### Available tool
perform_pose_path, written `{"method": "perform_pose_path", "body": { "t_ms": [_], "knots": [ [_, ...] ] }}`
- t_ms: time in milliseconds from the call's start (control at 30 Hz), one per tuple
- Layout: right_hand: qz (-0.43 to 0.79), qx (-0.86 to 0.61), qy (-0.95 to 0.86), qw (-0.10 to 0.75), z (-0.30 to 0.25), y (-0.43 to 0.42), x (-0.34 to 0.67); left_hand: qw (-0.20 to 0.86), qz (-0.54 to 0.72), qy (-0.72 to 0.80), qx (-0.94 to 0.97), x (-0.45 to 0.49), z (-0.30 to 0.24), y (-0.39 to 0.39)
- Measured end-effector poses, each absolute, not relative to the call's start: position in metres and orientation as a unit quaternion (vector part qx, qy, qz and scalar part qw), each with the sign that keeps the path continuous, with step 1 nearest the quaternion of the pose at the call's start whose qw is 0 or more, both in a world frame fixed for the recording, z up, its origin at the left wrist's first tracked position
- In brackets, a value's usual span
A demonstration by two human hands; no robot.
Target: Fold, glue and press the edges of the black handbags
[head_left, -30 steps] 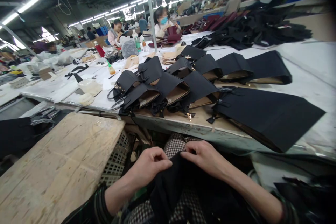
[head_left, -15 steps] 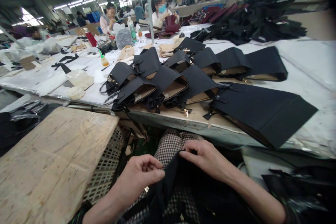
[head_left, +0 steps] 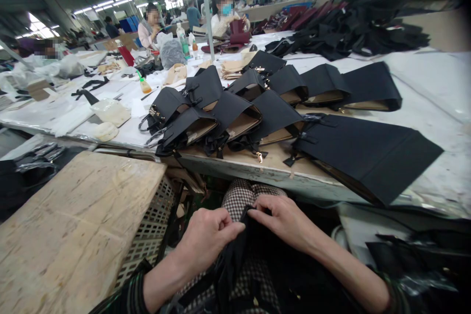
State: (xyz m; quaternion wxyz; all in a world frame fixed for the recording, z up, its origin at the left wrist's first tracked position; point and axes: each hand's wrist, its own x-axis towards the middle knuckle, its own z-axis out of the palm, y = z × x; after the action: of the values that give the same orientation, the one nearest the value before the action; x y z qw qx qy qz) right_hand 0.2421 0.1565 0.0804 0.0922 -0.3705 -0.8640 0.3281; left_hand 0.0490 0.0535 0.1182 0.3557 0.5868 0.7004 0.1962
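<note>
The table (head_left: pixel 432 81) serves as the reference for all positions, with left and right taken from the seated worker's side. The black piece (head_left: pixel 235 250) lies over the worker's checked trousers (head_left: pixel 241 196), below and in front of the table's near edge. The right hand (head_left: pixel 281 213) pinches the upper edge of the piece between thumb and fingers; this grip is closed. The left hand (head_left: pixel 213 228) sits just beside it, thumb laid forward at the side of the piece; from here I cannot tell whether it pinches the material or only touches it. Black bags (head_left: pixel 281 115) lie in rows on the table's near half, most with their open ends showing a tan interior. The largest bag (head_left: pixel 368 149) rests along the near edge, to the right. On the table's left part are a glue bottle (head_left: pixel 145 87) with a green nozzle, a white disc (head_left: pixel 106 131) and a red flask (head_left: pixel 126 52). A black pile (head_left: pixel 349 34) covers the table's far right. Across the table, a masked co-worker (head_left: pixel 221 22) handles a burgundy piece (head_left: pixel 238 34). Left of the table's near edge, a worn board (head_left: pixel 81 225) tops a perforated crate (head_left: pixel 149 221).
</note>
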Motion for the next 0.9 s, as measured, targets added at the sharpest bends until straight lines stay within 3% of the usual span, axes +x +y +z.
{"method": "perform_pose_path", "body": {
  "t_ms": [233, 367, 467, 600, 700, 900],
  "knots": [
    [0.324, -0.365, -0.869, 0.084, 0.086, 0.15, 0.238, 0.207, 0.055, 0.714, 0.667, 0.035, 0.116, 0.059],
    [0.324, -0.356, -0.873, 0.08, 0.092, 0.145, 0.236, 0.193, 0.06, 0.699, 0.686, 0.033, 0.106, 0.067],
    [0.33, -0.349, -0.872, 0.094, 0.093, 0.143, 0.238, 0.267, 0.129, 0.691, 0.659, 0.033, 0.099, 0.074],
    [0.338, -0.359, -0.865, 0.099, 0.095, 0.143, 0.245, 0.471, 0.28, 0.649, 0.528, 0.026, 0.098, 0.073],
    [0.347, -0.356, -0.862, 0.1, 0.096, 0.143, 0.25, 0.534, 0.352, 0.618, 0.457, 0.014, 0.103, 0.062],
    [0.359, -0.346, -0.859, 0.113, 0.095, 0.146, 0.252, 0.608, 0.321, 0.595, 0.416, 0.007, 0.115, 0.036]
  ]
}}
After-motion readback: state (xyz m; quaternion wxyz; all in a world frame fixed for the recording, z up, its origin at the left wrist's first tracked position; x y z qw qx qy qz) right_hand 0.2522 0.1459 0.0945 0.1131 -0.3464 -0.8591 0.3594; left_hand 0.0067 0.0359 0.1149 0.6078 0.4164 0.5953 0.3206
